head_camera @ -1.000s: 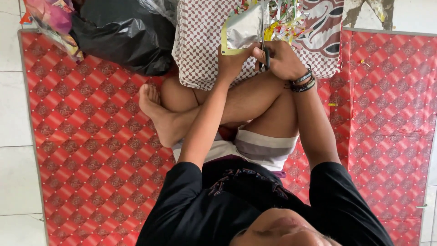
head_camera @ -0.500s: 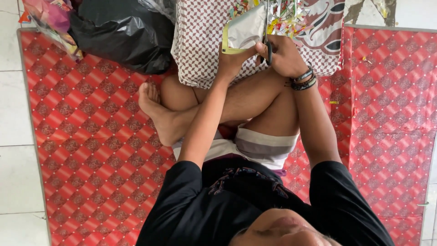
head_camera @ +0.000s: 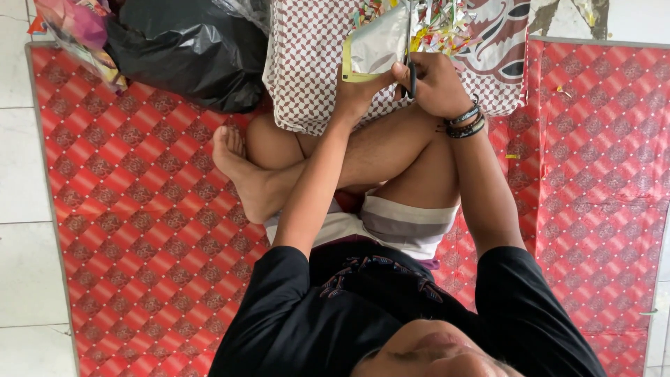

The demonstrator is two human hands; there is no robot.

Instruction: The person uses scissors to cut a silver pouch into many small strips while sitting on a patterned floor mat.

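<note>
Sitting cross-legged on red patterned mat [head_camera: 139,230]; left hand [head_camera: 356,94] pinching silver foil packet [head_camera: 377,45] over patterned cloth [head_camera: 307,63]; right hand [head_camera: 436,87] closed around scissors [head_camera: 410,70], blades at the packet's edge; black bag [head_camera: 188,52] near.

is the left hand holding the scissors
No, the scissors are in the right hand, while the left hand grips the silver foil wrapper.
</note>
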